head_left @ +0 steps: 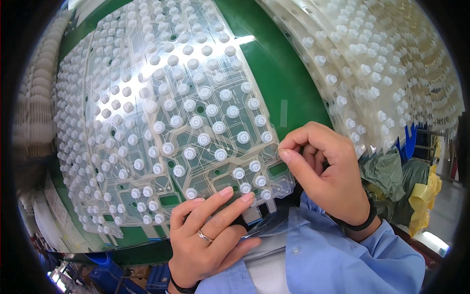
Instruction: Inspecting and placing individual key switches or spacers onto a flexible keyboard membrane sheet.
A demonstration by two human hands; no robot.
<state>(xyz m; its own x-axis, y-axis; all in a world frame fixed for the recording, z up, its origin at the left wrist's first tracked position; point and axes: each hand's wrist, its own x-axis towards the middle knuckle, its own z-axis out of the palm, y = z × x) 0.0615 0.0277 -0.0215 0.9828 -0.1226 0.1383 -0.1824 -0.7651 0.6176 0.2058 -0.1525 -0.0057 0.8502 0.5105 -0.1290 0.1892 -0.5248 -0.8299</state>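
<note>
Touching clear sheet [220, 142]: right hand [327, 169] pinched at edge; left hand [210, 232], fingers apart.

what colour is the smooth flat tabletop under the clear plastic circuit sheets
The smooth flat tabletop is green, seen best in the head view.

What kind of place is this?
It looks like an electronics factory workshop. Clear circuit sheets dotted with whitish domes lie on a green worktable, many more dotted sheets are bunched up on the right, and a blue bin sits lower down at the left.
</note>
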